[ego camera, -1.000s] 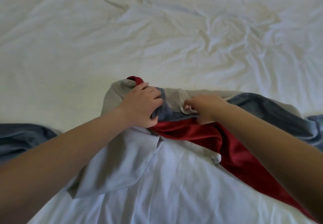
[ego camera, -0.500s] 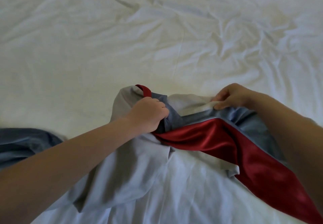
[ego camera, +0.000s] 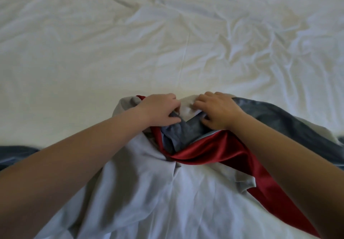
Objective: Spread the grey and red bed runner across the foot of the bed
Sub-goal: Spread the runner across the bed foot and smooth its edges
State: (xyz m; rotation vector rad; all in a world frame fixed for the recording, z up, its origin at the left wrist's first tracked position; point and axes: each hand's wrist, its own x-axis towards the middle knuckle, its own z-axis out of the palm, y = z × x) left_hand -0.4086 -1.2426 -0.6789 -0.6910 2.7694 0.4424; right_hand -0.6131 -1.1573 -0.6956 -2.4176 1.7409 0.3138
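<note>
the bed runner [ego camera: 210,151] lies bunched and twisted at the near edge of the bed [ego camera: 167,43], with grey, red and pale lining tangled together and its ends trailing off to both sides. the left hand [ego camera: 160,110] curls its fingers round a gathered fold of grey cloth. the right hand [ego camera: 217,112] pinches the pale fold just beside it. this looks like the untangling step. next, both likely need to find one long edge and draw apart sideways to flatten the twist.
</note>
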